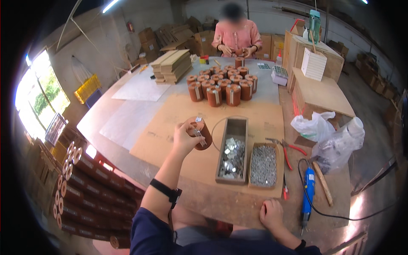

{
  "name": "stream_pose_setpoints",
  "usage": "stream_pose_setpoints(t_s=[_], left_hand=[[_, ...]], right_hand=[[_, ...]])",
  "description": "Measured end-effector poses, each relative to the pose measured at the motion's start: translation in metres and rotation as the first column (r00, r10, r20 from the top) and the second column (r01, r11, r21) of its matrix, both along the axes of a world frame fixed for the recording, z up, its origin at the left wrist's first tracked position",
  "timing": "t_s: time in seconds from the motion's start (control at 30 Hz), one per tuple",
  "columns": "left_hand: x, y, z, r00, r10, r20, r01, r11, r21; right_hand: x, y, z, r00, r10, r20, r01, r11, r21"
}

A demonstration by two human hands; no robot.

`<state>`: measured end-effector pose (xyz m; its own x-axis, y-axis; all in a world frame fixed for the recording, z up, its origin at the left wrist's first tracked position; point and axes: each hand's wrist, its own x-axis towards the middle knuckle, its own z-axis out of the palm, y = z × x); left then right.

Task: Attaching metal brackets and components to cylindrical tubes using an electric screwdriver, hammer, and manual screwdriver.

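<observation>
Cylinder (206,135), reddish-brown and silver-striped, is clamped by the left hand (183,139); the right hand (272,213) lies curled, its grip unclear.

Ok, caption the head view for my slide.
Left hand gripping a reddish-brown cylinder beside a long rectangular brown box of shiny metal pieces.

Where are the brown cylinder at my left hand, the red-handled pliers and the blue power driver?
Brown cylinder (206,136): head view, on the right side of its curved wall.
Red-handled pliers (284,144): head view, around the pivot.
Blue power driver (309,190): head view, on the middle of its blue body.
</observation>
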<state>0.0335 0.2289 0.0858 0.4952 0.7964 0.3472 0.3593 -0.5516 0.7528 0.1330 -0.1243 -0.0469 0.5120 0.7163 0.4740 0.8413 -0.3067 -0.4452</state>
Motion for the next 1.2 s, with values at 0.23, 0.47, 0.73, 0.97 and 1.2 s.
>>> stream_pose_setpoints(t_s=[0.23,0.47,0.73,0.97,1.2], left_hand=[[0.087,0.081,-0.054,0.968,0.23,-0.102,-0.232,0.973,-0.007],[0.165,0.107,-0.076,0.997,0.071,-0.042,-0.07,0.997,0.033],[0.217,0.114,-0.078,0.994,0.078,-0.072,-0.061,0.977,0.205],[0.22,0.156,-0.098,0.966,0.095,-0.24,-0.133,0.98,-0.146],[0.223,0.143,-0.092,0.988,0.036,-0.151,-0.09,0.924,-0.371]], right_hand=[[0.001,0.001,0.007,0.997,-0.014,-0.071,0.008,0.997,-0.081],[-0.004,0.001,0.015,0.996,-0.076,-0.055,0.068,0.987,-0.142],[0.002,0.001,0.01,0.981,-0.074,-0.181,0.039,0.981,-0.189],[0.005,0.005,0.005,0.992,-0.099,-0.079,0.086,0.984,-0.158],[0.0,0.003,0.007,0.987,-0.098,-0.123,0.079,0.985,-0.151]])
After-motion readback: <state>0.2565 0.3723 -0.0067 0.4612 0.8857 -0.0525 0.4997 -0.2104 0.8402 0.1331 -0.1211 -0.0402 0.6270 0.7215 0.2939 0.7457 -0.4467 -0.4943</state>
